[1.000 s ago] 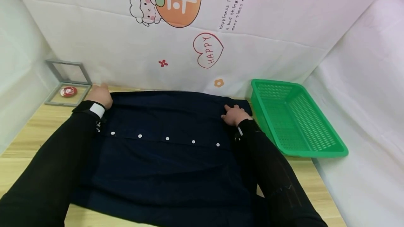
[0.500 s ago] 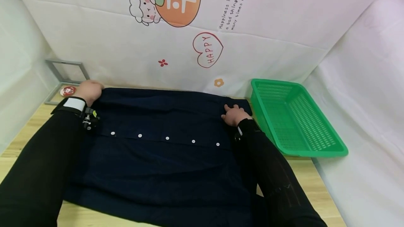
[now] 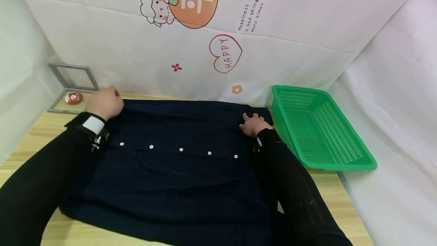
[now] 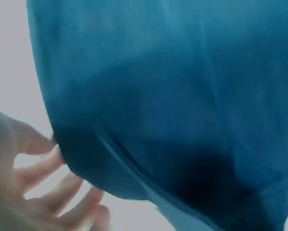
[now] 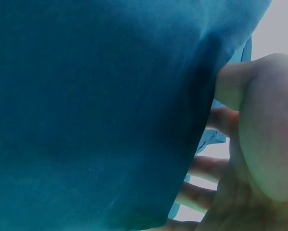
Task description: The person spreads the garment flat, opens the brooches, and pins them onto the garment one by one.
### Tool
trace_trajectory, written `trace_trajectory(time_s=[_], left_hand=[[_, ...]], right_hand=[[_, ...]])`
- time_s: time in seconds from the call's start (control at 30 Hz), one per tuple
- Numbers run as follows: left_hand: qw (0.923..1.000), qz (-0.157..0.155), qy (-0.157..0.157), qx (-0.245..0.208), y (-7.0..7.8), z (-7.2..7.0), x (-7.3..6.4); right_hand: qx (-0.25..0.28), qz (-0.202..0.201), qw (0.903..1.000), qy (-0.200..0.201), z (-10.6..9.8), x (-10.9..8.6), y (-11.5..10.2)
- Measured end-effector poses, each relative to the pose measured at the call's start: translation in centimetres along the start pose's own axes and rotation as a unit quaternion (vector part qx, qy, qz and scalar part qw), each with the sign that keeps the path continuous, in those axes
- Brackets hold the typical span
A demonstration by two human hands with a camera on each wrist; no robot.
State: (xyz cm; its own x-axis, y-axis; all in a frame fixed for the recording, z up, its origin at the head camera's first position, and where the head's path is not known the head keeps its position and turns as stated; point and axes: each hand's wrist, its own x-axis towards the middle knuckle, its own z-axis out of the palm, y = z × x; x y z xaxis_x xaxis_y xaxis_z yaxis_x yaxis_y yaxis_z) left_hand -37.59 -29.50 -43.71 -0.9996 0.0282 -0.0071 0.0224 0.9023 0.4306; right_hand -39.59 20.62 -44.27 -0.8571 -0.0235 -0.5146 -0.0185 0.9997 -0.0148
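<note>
A dark navy button-up shirt [image 3: 177,185] lies spread over the table, its row of white buttons running sideways. At its far left corner, my left hand [image 3: 106,103] has curled fingers. The left wrist view shows that thumb and index finger [image 4: 40,168] pinching the edge of the cloth, which looks blue there. Near the shirt's far right corner rests my right hand [image 3: 255,125], fingers spread over the fabric. In the right wrist view, the right thumb [image 5: 235,84] touches the cloth edge, and the other fingertips are partly hidden behind it.
A green plastic basket [image 3: 290,132] stands right of the shirt, close to my right forearm. At the back left is an open grey-framed case [image 3: 61,112] with a red-and-white round piece [image 3: 73,98] in it. A printed white cloth [image 3: 136,56] hangs behind the wooden table [image 3: 341,196].
My left hand shifted left along the shirt's far edge, then came back right. The shirt's near left corner spread further left. My right hand stayed in place.
</note>
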Motion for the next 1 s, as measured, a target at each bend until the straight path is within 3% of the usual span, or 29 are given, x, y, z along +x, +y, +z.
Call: trace_trajectory(time_s=[0.1,0.23,0.43,0.57,0.7,0.77,0.83,1.0], left_hand=[[0.9968,0.033,-0.061,0.039,1.6,1.0,-1.2],[0.9864,0.013,-0.160,0.036,1.8,1.8,-1.8],[0.9760,-0.020,-0.216,0.015,2.1,1.9,-1.6],[0.9740,-0.046,-0.222,0.013,2.8,2.3,-1.7],[0.9851,-0.051,-0.158,0.046,3.5,3.1,-2.3],[0.9884,-0.040,-0.127,0.072,4.5,3.2,-3.3],[0.9878,-0.012,-0.119,0.100,5.9,3.0,-5.2],[0.9688,0.086,-0.170,0.159,8.6,2.7,-12.4]], right_hand=[[0.002,0.004,1.0000,-0.002,-0.1,-0.2,0.1],[0.006,0.007,1.0000,-0.002,-0.1,-0.1,0.1],[0.016,0.010,0.9998,0.006,0.2,0.3,0.6],[0.017,0.007,0.9998,0.001,0.1,0.4,1.0],[0.022,-0.015,0.9992,0.029,-0.5,-0.3,0.7],[0.011,-0.035,0.9980,0.052,-0.6,-1.3,0.2],[-0.009,-0.056,0.9961,0.067,-0.3,-3.2,-0.8],[-0.066,-0.145,0.9838,0.083,2.7,-10.9,-3.4]])
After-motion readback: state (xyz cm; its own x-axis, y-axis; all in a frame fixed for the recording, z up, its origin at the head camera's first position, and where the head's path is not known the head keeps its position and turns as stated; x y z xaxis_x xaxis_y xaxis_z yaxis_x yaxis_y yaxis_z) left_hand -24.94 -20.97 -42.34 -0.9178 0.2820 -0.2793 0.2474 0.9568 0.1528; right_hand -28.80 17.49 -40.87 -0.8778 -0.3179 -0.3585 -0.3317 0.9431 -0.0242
